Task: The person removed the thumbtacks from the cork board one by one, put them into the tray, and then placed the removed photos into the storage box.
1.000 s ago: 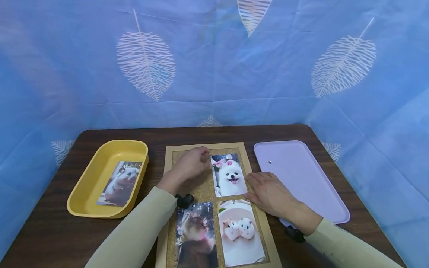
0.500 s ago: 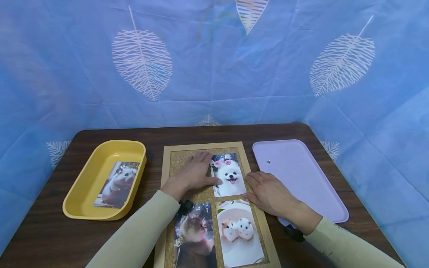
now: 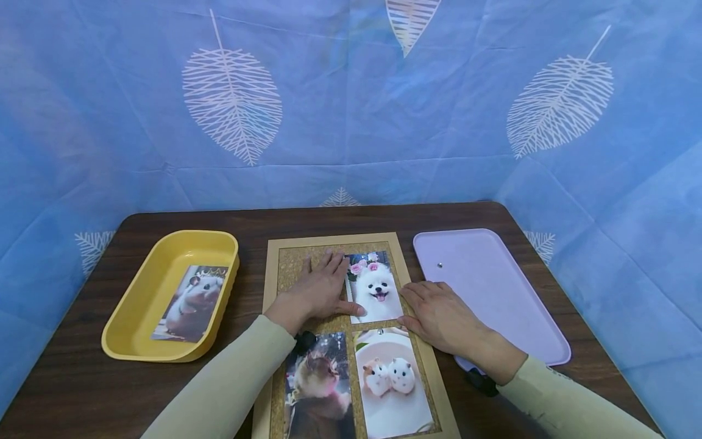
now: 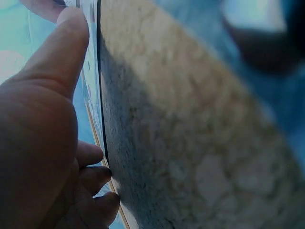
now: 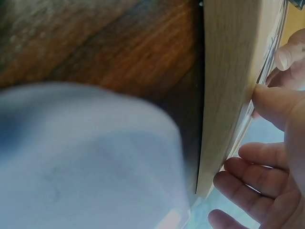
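A wood-framed cork board [image 3: 290, 262] lies at the middle of the table. On its upper right is a photo of a white dog with pink flowers [image 3: 378, 299]. My left hand [image 3: 315, 292] rests spread on the cork, its thumb on the lower left of that photo and its fingertips at the upper left edge. My right hand [image 3: 446, 320] lies against the right frame strip [image 5: 231, 71], fingers extended, thumb near the dog photo's lower right corner. Below are a two-hamster photo [image 3: 395, 384] and a dark photo of a furry animal [image 3: 318, 390], partly by the left wrist.
At left stands a yellow basin [image 3: 131, 305] holding a mouse photo [image 3: 192, 302]. A lilac tray [image 3: 493, 292] lies at right, close to the right hand, with a small shiny metal piece [image 3: 440, 265] on it. A blue leaf-patterned cloth [image 3: 351, 122] hangs behind the table.
My left hand has come down from the photo's upper left corner, spread its fingers and put its thumb on the dog photo; the thumb has slid slightly downward. The right hand stays put.
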Demonstrator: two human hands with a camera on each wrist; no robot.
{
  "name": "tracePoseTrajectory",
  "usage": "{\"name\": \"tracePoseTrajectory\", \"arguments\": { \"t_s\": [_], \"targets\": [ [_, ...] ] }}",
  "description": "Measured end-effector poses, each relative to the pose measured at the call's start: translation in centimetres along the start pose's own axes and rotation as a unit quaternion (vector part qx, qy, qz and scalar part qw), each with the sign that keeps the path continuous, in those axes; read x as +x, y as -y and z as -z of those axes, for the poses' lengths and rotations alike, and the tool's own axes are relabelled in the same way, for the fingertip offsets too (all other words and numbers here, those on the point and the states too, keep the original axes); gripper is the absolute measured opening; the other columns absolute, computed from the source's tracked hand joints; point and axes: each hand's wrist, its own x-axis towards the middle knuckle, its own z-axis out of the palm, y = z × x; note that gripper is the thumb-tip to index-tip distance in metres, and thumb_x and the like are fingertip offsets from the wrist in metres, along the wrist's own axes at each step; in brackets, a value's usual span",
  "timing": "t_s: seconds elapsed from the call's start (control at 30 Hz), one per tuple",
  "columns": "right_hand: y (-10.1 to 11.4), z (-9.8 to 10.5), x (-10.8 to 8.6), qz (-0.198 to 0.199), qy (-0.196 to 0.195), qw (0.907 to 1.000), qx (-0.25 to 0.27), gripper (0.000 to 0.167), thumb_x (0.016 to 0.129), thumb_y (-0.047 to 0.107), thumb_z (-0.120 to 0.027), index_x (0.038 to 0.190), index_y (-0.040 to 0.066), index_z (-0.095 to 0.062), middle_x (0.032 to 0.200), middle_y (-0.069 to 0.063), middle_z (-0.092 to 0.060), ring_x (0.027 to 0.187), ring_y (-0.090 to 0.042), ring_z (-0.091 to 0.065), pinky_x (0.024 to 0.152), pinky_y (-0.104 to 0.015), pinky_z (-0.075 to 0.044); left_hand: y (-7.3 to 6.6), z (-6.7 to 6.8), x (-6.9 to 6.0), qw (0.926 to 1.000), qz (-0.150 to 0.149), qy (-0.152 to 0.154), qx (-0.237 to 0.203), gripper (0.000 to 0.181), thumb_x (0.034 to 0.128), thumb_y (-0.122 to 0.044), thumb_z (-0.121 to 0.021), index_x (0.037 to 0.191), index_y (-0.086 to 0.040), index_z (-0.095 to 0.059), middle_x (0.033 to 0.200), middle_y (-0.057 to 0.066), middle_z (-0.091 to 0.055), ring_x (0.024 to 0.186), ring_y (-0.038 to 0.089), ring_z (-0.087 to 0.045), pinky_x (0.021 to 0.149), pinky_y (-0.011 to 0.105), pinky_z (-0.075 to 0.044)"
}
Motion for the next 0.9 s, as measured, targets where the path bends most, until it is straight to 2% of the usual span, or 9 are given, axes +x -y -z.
{"name": "tracePoseTrajectory", "arguments": {
  "t_s": [0.47, 0.73, 0.9],
  "targets": [
    [-0.2, 0.2, 0.3, 0.013, -0.017, 0.9997, -0.013, 0.053, 0.094, 0.041, -0.079, 0.125, -0.001, -0.072, 0.122, -0.016, -0.075, 0.116, -0.033, -0.071, 0.099, -0.052, -0.054, -0.1, 0.0, -0.2, 0.9987, 0.025, 0.031, 0.031, 0.128, 0.0826, -0.090, -0.054, 0.171, -0.013, -0.004, 0.179, 0.009, 0.003, 0.165, 0.033, 0.003, 0.129, 0.068, -0.006],
    [-0.7, 0.8, 1.1, 0.022, -0.016, 0.9996, -0.009, 0.044, 0.096, 0.038, -0.078, 0.120, 0.001, -0.073, 0.117, -0.015, -0.076, 0.112, -0.032, -0.072, 0.097, -0.052, -0.054, -0.2, 0.0, -0.3, 0.9979, 0.024, 0.038, 0.046, 0.128, 0.0824, -0.091, -0.052, 0.171, -0.013, -0.002, 0.179, 0.008, 0.004, 0.165, 0.032, 0.005, 0.129, 0.067, -0.006],
    [-1.1, 1.4, 2.5, 0.023, -0.014, 0.9996, -0.002, 0.043, 0.097, 0.036, -0.077, 0.122, 0.001, -0.073, 0.119, -0.015, -0.075, 0.114, -0.033, -0.071, 0.097, -0.053, -0.054, -0.2, 0.1, -0.3, 0.9975, 0.013, 0.036, 0.059, 0.123, 0.0853, -0.089, -0.050, 0.171, -0.012, -0.006, 0.179, 0.009, 0.002, 0.165, 0.030, 0.000, 0.130, 0.065, -0.008]
  ]
}}
